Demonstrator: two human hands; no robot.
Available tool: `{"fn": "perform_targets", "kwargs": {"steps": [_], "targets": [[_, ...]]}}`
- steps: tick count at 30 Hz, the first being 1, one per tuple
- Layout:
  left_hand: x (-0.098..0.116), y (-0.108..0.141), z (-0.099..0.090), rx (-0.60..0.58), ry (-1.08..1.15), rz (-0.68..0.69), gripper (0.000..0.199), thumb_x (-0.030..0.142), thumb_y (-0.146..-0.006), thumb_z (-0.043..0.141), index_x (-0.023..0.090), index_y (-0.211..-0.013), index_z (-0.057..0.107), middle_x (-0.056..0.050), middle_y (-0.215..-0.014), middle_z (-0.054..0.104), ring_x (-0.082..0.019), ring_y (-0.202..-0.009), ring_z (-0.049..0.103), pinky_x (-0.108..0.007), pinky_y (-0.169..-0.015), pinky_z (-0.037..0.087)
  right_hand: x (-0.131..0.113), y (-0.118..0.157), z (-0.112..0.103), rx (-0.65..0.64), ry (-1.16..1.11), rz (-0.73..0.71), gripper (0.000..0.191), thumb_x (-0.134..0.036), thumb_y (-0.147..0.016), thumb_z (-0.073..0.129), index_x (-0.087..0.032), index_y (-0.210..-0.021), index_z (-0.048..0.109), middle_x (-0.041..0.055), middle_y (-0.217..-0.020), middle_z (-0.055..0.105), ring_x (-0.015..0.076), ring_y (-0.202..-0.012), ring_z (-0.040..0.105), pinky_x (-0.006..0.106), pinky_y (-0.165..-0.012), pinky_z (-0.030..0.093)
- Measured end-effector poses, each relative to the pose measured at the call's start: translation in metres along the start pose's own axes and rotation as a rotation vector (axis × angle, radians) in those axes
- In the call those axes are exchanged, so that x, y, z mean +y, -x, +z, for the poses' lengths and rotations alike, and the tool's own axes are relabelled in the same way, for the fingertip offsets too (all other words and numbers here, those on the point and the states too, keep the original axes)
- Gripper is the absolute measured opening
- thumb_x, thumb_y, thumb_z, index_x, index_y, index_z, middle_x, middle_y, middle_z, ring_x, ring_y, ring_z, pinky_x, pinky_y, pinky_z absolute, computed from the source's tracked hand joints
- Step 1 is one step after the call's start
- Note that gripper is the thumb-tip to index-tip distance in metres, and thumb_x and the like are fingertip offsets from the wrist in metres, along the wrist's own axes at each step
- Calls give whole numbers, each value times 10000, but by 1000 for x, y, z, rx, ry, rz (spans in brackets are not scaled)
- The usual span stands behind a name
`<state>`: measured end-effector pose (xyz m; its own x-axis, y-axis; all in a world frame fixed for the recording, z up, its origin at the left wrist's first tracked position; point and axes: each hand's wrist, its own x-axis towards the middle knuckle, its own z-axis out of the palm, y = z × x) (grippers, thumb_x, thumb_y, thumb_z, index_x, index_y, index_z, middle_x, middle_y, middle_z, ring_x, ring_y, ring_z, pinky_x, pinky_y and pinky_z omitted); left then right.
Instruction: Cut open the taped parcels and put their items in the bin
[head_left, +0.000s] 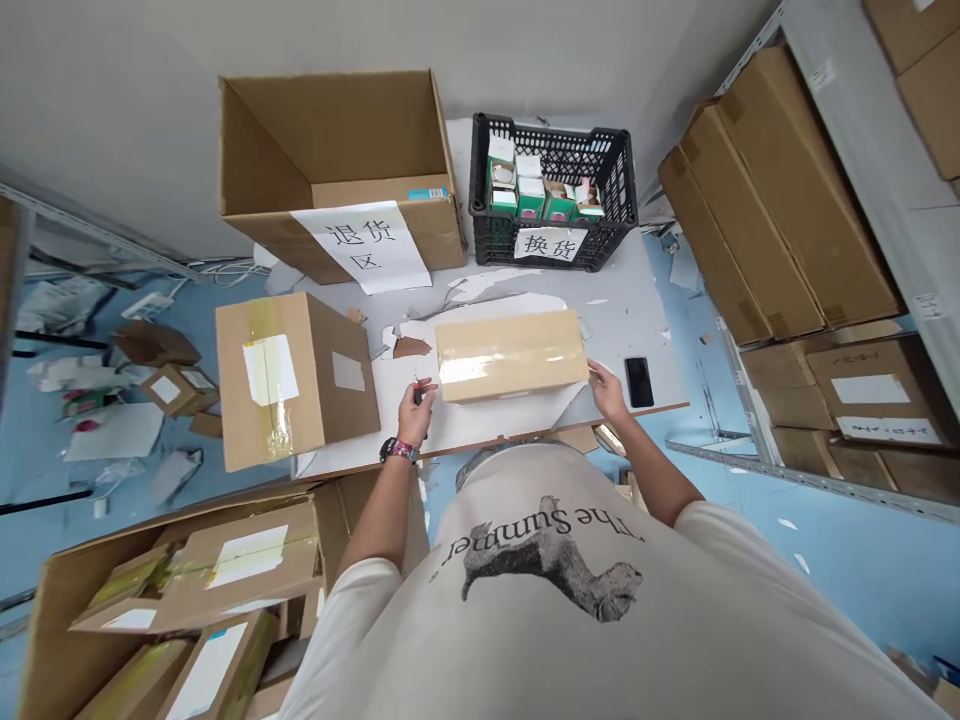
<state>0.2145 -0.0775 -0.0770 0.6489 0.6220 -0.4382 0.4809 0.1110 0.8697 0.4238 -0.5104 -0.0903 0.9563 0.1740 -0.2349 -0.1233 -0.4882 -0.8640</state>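
Note:
My left hand (416, 414) is pinching a small dark tool (418, 393), possibly a utility knife, just left of a tan flat parcel (510, 355) banded with clear tape. The parcel lies on torn white paper (480, 432) on a pale grey table (634, 320). My right hand (607, 390) has its fingers at the parcel's near right corner and holds nothing. A black smartphone (639, 382) lies just right of those fingers. Left of my left hand stands a taped cardboard box (292, 380) with a white label.
At the table's back are an open cardboard box (337, 130) signed 退货区 and a black plastic crate (592, 165) of small green-and-white boxes signed 换货. Cartons fill the metal shelves (780, 200) at right. A carton of parcels (172, 590) sits at lower left; scraps litter the blue floor (97, 420).

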Motion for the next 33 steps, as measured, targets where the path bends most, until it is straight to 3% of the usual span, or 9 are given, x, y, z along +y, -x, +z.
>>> {"fn": "perform_targets", "kwargs": {"steps": [3,5,11,15,20,22,25,28,33], "targets": [[28,-10,-9,178,239,-13,535,691,-1043,644,212,-1269,719,-58,-1018,743,-98,-579,459,-243,-519,413,-44,-6,-15,228,86,-148,536,-498,-1046,553,-233,-1436,809,215,-1498,800,415,-1326,788,689,-1228,613],[49,-12,-10,172,427,7,577,730,-1104,543,204,-1261,721,-47,-948,693,-111,-605,498,-245,-537,444,-84,-1,-5,256,135,-304,482,-477,-1125,514,-241,-1414,819,206,-1409,817,399,-1297,783,646,-1195,635],[95,15,44,-131,676,307,476,636,-992,920,276,-1183,674,-44,-1113,740,-206,-1039,763,-366,-981,670,-202,36,102,-364,206,-594,543,-466,-1165,679,-307,-1684,665,119,-1435,826,319,-1251,810,474,-1140,663],[101,32,72,-205,616,433,474,684,-1040,876,274,-1171,677,-63,-1190,780,-240,-1159,773,-422,-1113,645,-234,40,143,-570,245,-597,625,-365,-1151,668,-282,-1759,551,111,-1517,819,316,-1253,833,444,-1102,662],[80,12,31,-81,-20,638,681,606,-1012,882,290,-1592,710,-155,-1622,704,-392,-1569,618,-620,-1389,454,-230,17,106,-544,273,-545,575,-372,-1220,452,-242,-1777,507,115,-1420,844,257,-902,863,411,-975,682],[69,-2,8,-171,-240,679,865,557,-971,897,294,-1745,615,-166,-1757,622,-428,-1661,546,-675,-1437,379,-227,7,80,-516,328,-519,587,-337,-1204,419,-210,-1772,497,121,-1356,857,248,-805,839,426,-952,682],[57,-21,-12,-407,-370,665,984,539,-958,871,305,-1846,518,-164,-1881,500,-435,-1735,477,-649,-1400,457,-229,0,50,-509,513,-608,568,-253,-1126,475,-184,-1678,589,166,-1477,823,319,-1053,851,484,-1047,652],[51,-35,-16,-551,-388,568,1007,570,-950,868,360,-1865,503,-159,-1938,407,-424,-1595,624,-544,-1153,669,-240,7,39,-548,765,-632,569,-203,-1084,492,-196,-1633,638,157,-1508,815,355,-1217,815,462,-1030,630],[49,-48,-14,-602,-310,495,1085,624,-898,929,395,-1865,492,-158,-1867,498,-333,-1312,755,-449,-993,708,-267,24,54,-662,1125,-736,693,-189,-1123,497,-302,-1806,513,141,-1582,760,330,-1197,801,399,-941,592]]}}
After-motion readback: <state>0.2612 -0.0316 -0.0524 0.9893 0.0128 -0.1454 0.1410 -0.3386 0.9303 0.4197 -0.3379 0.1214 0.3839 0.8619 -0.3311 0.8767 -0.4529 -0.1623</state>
